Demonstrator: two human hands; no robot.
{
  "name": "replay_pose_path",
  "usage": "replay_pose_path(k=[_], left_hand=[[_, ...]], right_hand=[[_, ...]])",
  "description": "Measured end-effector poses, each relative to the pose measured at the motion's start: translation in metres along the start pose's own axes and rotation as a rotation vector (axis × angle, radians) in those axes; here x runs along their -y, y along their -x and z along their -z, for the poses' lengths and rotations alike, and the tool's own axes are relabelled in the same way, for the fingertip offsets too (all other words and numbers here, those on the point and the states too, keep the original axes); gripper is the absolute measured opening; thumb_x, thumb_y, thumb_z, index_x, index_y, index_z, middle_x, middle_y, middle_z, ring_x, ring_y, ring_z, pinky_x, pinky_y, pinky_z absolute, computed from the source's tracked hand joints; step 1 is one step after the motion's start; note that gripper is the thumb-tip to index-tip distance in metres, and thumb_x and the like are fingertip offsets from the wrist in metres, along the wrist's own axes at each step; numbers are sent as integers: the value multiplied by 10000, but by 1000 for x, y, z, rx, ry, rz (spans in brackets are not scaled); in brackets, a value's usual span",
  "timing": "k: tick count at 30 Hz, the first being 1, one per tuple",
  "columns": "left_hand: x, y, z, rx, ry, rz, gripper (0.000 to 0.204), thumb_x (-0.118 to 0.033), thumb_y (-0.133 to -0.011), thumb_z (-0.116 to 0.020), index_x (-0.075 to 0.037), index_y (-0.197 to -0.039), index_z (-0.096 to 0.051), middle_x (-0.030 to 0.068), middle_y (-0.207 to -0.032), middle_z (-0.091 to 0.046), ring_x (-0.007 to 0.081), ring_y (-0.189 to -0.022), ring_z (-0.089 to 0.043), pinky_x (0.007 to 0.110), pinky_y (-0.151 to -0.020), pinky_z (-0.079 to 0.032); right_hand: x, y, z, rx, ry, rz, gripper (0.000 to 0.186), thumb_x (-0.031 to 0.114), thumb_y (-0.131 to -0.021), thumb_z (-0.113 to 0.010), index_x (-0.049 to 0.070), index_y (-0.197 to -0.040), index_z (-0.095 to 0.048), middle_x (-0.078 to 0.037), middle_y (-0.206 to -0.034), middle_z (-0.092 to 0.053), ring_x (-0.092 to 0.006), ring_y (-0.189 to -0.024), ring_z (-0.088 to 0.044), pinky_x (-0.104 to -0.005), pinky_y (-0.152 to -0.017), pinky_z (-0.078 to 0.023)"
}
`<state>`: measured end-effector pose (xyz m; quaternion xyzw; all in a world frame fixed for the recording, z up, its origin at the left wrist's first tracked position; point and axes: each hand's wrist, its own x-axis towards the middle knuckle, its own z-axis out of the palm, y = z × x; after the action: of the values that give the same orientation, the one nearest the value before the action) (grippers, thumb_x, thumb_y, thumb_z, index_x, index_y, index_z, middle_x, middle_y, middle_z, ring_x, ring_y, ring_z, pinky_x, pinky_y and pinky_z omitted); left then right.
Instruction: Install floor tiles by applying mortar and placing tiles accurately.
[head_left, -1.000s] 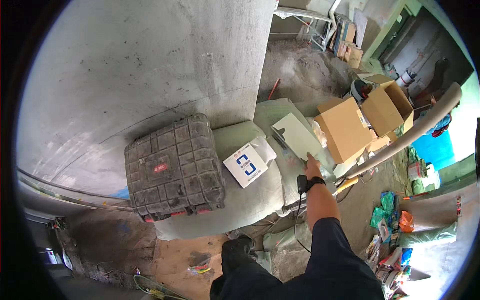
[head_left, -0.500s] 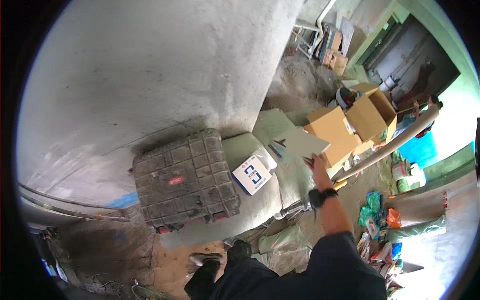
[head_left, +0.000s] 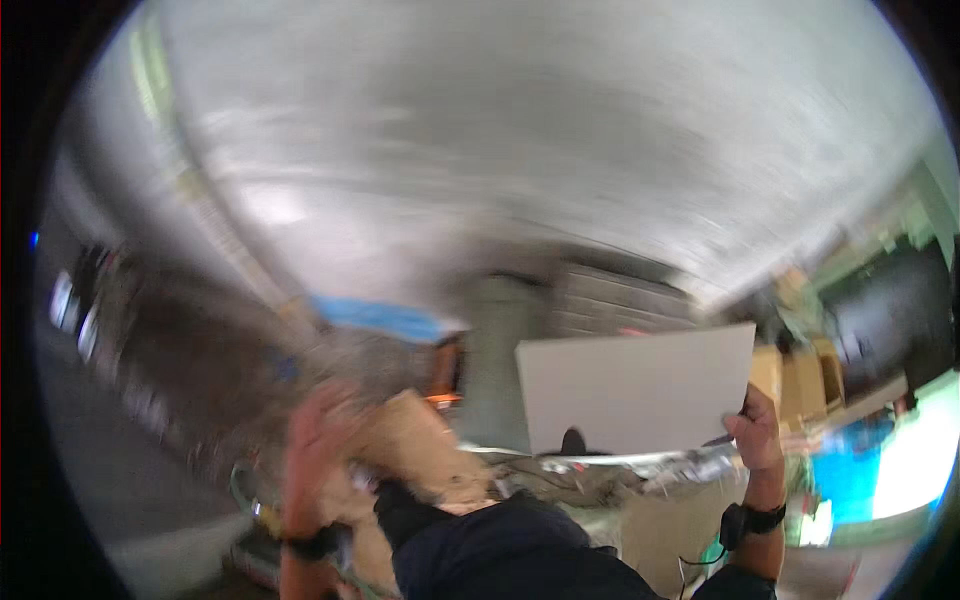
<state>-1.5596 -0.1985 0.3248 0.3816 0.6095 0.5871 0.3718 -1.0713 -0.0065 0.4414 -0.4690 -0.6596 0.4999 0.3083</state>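
My right hand (head_left: 757, 432) grips the right edge of a flat, pale grey rectangular panel (head_left: 630, 390), its thumb on the near face. A thin dark item, too small to name, shows beside that thumb. Near the panel's lower edge is a dark rounded shape (head_left: 573, 441), either a notch or a mark; I cannot tell which. My left hand (head_left: 318, 435) is raised at the left, blurred by motion, with its fingers apart and nothing visible in them. Both wrists wear dark bands. Behind the panel, the dark ribbed case (head_left: 620, 300) is partly hidden.
A grey wall (head_left: 480, 150) fills the far side. Next to the case runs a grey-green covered surface (head_left: 497, 370), with an orange-and-black object (head_left: 444, 372) left of it. A brown board (head_left: 425, 440) lies on the floor near my legs. Cardboard boxes (head_left: 803, 388) stand at the right.
The view has swung left and blurred. My right hand has brought the panel from the covered surface to in front of me. My left hand has come into view.
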Motion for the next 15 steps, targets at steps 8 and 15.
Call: replay_pose_path(k=[8, 15], left_hand=[[3, 54, 211, 146, -135, 102, 505, -222, -866, -695, -19, -1295, -524, 120, -1164, -639, 214, -1045, -596, 342, -907, -461], [82, 152, 378, -783, 224, 399, 332, -150, -897, -654, -2, -1187, -589, 46, -1018, -667, 108, -894, -607, 296, -795, -500]], right_hand=[[167, -121, -445, 1081, 462, 402, 261, 170, -814, -698, -20, -977, -627, -159, -786, -597, -225, -727, -622, -354, -656, -472], [118, -205, -673, 1145, 343, 656, 308, 156, -870, -650, 21, -1138, -578, -122, -948, -675, -188, -860, -637, -309, -806, -498]])
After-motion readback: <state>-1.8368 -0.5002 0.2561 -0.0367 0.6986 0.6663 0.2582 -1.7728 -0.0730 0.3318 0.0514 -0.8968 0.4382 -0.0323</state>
